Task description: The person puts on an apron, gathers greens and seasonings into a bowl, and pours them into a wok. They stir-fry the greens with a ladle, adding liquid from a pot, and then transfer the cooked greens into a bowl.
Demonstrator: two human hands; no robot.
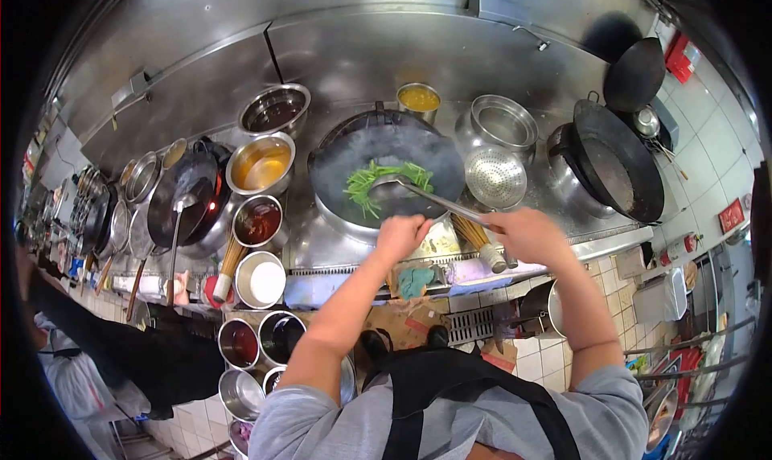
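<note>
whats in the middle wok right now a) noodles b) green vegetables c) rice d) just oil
B: green vegetables lie in the wok, by the bowl of the ladle held in the right hand.

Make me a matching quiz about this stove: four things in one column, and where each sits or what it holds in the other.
1 ladle
2 perforated strainer
3 centre wok
4 small back pot

A holds yellow sauce
B holds green vegetables
C gripped by the right hand
D sits just right of the centre wok

Pairs: 1-C, 2-D, 3-B, 4-A
</note>
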